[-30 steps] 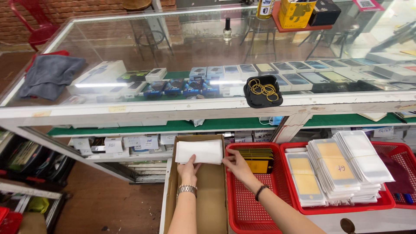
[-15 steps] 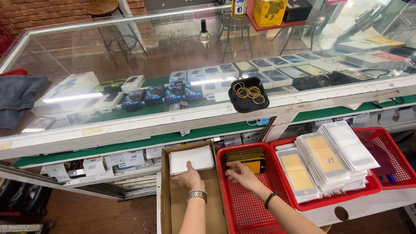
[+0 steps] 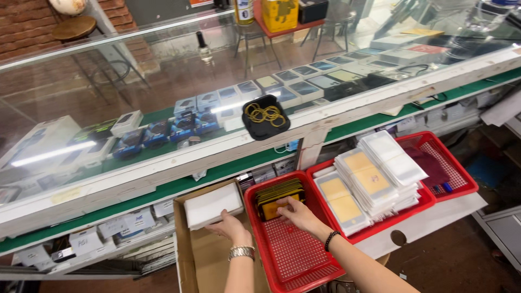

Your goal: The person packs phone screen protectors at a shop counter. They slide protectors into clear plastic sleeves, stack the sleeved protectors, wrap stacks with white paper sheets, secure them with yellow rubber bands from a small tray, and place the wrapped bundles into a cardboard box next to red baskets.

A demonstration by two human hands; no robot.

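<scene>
Packs handled at lower centre

White stack (image 3: 213, 205) is gripped by left hand (image 3: 230, 228); yellow packs (image 3: 279, 198) are touched by right hand (image 3: 296, 213), fingers curled.

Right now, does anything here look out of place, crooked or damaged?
Mostly tidy, but the packets piled over the middle red basket are fanned out and hang past its rim, so they look unsteady. A black tray of rubber bands sits askew on the glass counter. The left hand touches a white stack; the right hand touches dark packets.
</scene>
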